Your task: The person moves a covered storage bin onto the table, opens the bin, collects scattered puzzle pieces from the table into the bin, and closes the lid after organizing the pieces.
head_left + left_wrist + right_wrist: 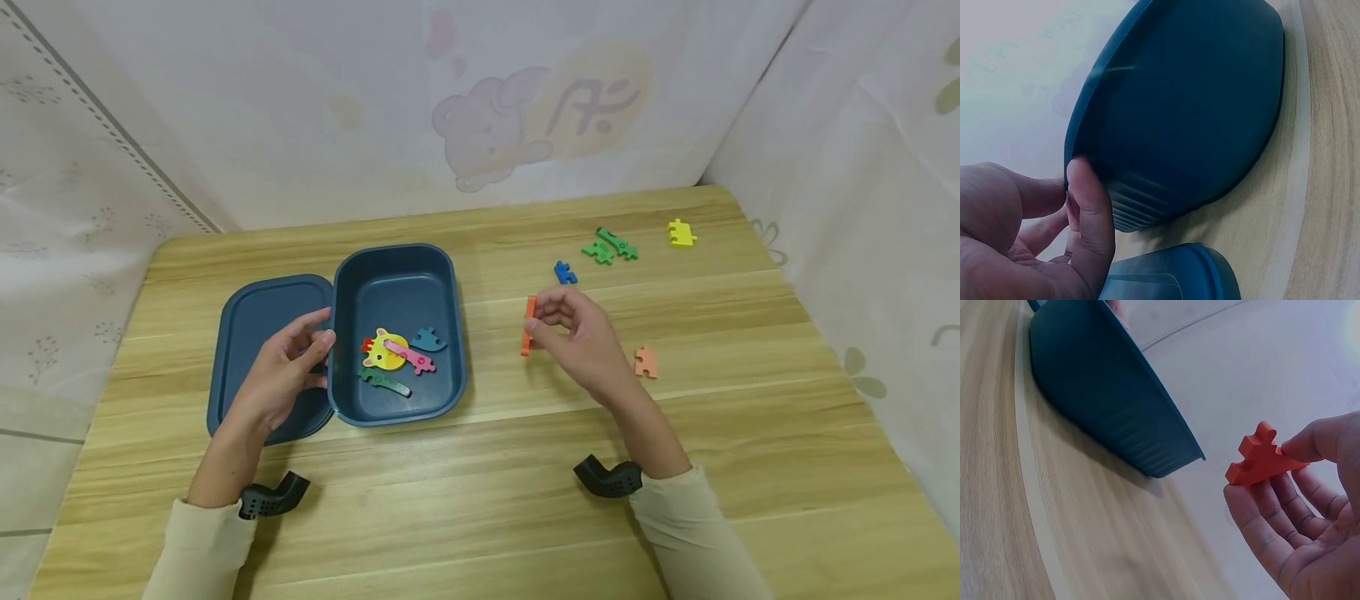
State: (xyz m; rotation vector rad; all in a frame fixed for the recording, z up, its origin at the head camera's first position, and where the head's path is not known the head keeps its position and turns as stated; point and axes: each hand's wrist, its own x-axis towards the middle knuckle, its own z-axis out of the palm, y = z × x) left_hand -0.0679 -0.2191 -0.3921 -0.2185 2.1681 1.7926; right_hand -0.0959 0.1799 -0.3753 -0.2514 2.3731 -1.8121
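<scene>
My left hand (283,367) holds the near-left rim of a dark blue plastic box (397,258) with thumb and fingers; the left wrist view shows the fingertips at its edge. Inside the box lie a yellow giraffe-head puzzle piece (390,358), a pink piece (420,361), a green piece (386,382) and a teal piece (427,338). To the right of the box, my right hand (581,333) pinches an orange-red puzzle piece (1260,459) between thumb and fingers, above the table and seen edge-on in the head view.
A matching blue lid (247,325) lies left of the box, partly under my left hand. On the table's right side lie a blue piece (566,272), two green pieces (617,243), a yellow piece (681,233) and a light orange piece (646,362). Printed cloth surrounds the table.
</scene>
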